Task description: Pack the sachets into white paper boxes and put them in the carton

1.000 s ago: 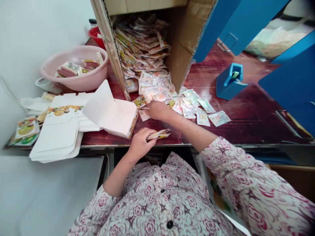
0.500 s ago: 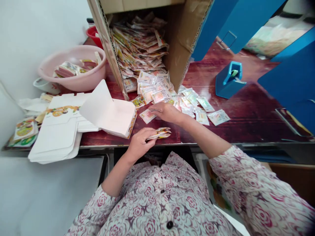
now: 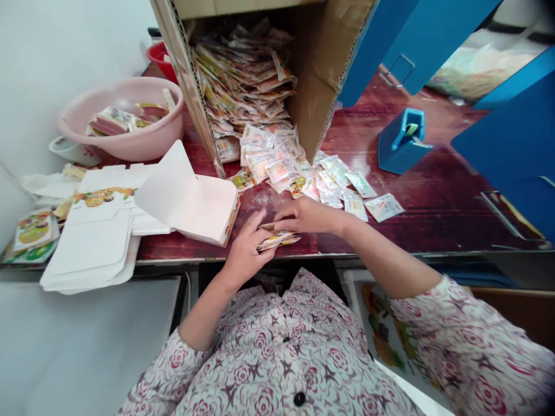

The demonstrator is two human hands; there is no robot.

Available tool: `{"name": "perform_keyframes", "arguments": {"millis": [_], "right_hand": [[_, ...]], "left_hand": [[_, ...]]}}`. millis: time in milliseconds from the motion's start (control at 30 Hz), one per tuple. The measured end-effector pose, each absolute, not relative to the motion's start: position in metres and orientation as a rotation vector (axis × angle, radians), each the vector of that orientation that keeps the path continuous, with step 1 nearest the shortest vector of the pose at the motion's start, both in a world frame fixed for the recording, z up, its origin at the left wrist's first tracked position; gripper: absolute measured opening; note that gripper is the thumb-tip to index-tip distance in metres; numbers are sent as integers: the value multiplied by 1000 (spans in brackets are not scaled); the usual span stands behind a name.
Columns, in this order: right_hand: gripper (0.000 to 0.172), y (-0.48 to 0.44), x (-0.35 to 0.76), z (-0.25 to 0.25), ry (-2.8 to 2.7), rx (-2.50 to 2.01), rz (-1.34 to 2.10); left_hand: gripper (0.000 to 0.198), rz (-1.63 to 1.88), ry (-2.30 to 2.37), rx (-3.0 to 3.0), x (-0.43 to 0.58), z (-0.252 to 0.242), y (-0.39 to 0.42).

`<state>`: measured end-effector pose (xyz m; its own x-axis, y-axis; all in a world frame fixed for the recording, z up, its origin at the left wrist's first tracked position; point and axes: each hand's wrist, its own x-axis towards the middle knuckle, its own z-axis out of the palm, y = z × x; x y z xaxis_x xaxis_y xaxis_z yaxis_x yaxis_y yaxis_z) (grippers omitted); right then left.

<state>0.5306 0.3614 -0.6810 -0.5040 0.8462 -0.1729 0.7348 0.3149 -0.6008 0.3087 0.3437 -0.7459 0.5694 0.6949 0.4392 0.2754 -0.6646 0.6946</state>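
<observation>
- Left hand (image 3: 247,254) clenched round a small stack of printed sachets (image 3: 277,241), just above the table edge
- Right hand (image 3: 307,215) loosely open, fingers reaching over that stack
- Farther off, loose sachets (image 3: 277,167) spill from a cardboard carton (image 3: 323,75) across the dark red tabletop (image 3: 433,214)

Orange and yellow print on the sachets (image 3: 278,241)
</observation>
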Motion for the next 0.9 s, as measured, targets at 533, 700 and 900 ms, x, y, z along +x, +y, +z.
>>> {"name": "perform_keyframes", "arguments": {"millis": [533,700,900], "right_hand": [[33,430,533,-681,-2142,-2103,97],[27,374,520,-670,-2393,-1596,659],[29,391,532,-681,-2334,-1677,460]], "left_hand": [[20,844,886,2230,311,-741,347],[19,1013,892,2300,311,-747,343],[22,961,747,2178,308,-746,341]]}}
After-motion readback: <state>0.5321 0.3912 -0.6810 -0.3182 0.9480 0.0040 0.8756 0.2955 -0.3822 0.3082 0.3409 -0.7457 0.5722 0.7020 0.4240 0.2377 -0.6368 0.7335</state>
